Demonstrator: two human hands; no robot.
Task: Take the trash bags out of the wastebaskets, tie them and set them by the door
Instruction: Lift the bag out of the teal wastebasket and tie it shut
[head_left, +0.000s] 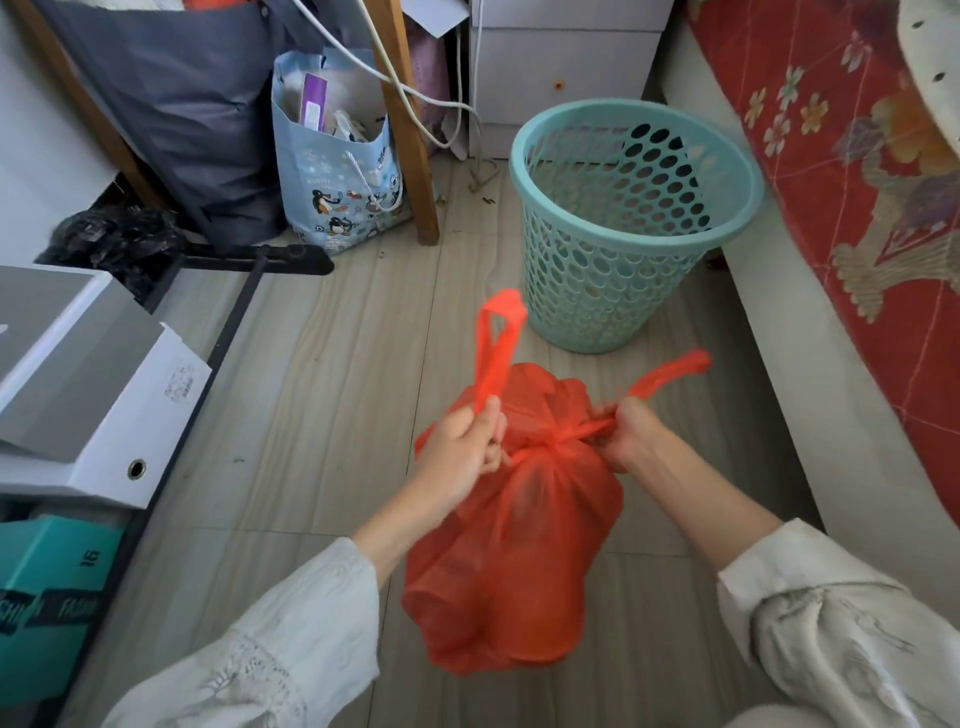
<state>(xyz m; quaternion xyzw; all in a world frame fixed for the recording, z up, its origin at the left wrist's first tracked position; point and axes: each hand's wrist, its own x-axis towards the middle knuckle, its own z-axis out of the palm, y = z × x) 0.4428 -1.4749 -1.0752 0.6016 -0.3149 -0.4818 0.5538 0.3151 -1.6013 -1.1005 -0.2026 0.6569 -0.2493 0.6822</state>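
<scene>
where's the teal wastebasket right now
In the head view, the teal wastebasket stands on the floor, upper right of centre, beside the bed, beyond the orange bag.

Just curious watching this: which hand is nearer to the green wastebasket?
The right hand. It grips the orange bag's handle just below the wastebasket; the left hand holds the other handle, farther to the left.

The orange bag (519, 545) hides its own contents behind thin plastic; its knot sits partly behind the left hand (462, 447); the teal box (47, 597) runs off the left edge, only "16" readable; the wastebasket (634, 218) floor stays unclear.
</scene>
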